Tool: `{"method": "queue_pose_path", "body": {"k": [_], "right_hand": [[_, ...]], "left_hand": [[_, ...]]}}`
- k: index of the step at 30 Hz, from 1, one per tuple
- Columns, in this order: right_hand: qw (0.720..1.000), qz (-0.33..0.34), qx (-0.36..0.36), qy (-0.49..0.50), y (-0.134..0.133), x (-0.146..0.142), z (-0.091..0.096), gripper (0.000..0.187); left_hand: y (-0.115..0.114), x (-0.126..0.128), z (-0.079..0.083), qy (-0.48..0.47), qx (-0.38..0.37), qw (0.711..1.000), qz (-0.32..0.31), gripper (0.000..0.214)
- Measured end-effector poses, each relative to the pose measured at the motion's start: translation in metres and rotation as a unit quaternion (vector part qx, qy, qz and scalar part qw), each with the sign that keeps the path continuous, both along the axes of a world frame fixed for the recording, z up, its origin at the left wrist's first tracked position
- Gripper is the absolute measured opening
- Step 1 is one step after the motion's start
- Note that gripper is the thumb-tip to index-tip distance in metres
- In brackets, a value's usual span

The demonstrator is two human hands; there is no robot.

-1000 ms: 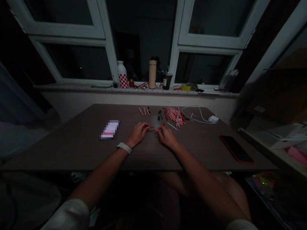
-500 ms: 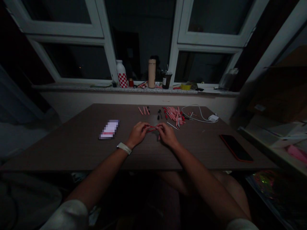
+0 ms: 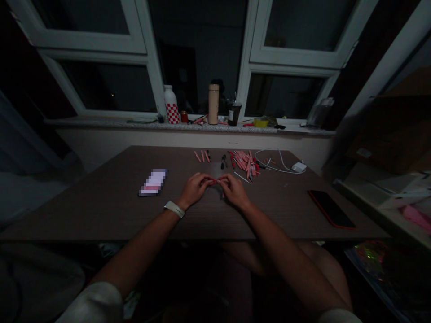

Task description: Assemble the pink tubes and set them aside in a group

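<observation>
My left hand [image 3: 195,189] is closed in a pinch over the middle of the desk, on a slim red pen part [image 3: 214,181]. Fingertips of my right hand [image 3: 235,189] pinch the other end of this red piece, and the two hands almost meet. Fingers cover most of it, so its exact shape is hidden. Beyond my right hand lies a heap of pink and red pen parts [image 3: 247,161], with a thin white pen refill [image 3: 242,177] in front. Small black pieces [image 3: 224,161] and a short row of pink pens [image 3: 202,156] lie behind the hands.
A lit phone [image 3: 153,182] rests on the desk [image 3: 117,215] at left, a dark red-edged phone [image 3: 332,209] at right. A white charger [image 3: 299,167] with its cable lies at the back right. Bottles, including a beige flask [image 3: 213,104], and a cup [image 3: 234,113] stand on the windowsill.
My hands have drawn slightly closer together. Two thin red lengths showed between the fingers before; now only a short red stretch is visible there.
</observation>
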State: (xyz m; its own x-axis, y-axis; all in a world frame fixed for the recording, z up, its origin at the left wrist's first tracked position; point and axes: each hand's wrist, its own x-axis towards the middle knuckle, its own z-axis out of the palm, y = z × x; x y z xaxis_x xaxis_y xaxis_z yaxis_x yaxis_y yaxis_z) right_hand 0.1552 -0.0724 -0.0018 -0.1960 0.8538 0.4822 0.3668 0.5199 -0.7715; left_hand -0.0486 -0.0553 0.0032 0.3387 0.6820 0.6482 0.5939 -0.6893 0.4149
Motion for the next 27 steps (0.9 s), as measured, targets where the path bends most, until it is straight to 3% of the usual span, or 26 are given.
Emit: {"method": "queue_pose_path", "body": {"k": [8,13,15,21,27], "right_hand": [[0.999,0.003,0.046,0.001,0.008,0.002,-0.005,0.019],[0.999,0.004,0.052,-0.006,0.007,0.000,-0.005,0.022],[0.998,-0.025,0.051,-0.004,0.006,0.001,-0.002,0.027],[0.974,-0.217,0.059,0.032,0.009,0.013,0.007,0.036],[0.971,-0.214,-0.019,-0.102,0.016,0.019,-0.001,0.048]], "left_hand": [[0.002,-0.001,-0.002,0.048,0.012,0.996,-0.069,0.025],[0.000,-0.001,-0.001,0.062,0.008,0.997,-0.056,0.026],[-0.001,-0.001,0.000,0.056,0.004,0.997,-0.045,0.026],[-0.001,-0.001,-0.001,0.041,-0.024,0.999,-0.013,0.026],[0.002,-0.001,-0.004,0.045,-0.035,0.998,-0.011,0.027]]}}
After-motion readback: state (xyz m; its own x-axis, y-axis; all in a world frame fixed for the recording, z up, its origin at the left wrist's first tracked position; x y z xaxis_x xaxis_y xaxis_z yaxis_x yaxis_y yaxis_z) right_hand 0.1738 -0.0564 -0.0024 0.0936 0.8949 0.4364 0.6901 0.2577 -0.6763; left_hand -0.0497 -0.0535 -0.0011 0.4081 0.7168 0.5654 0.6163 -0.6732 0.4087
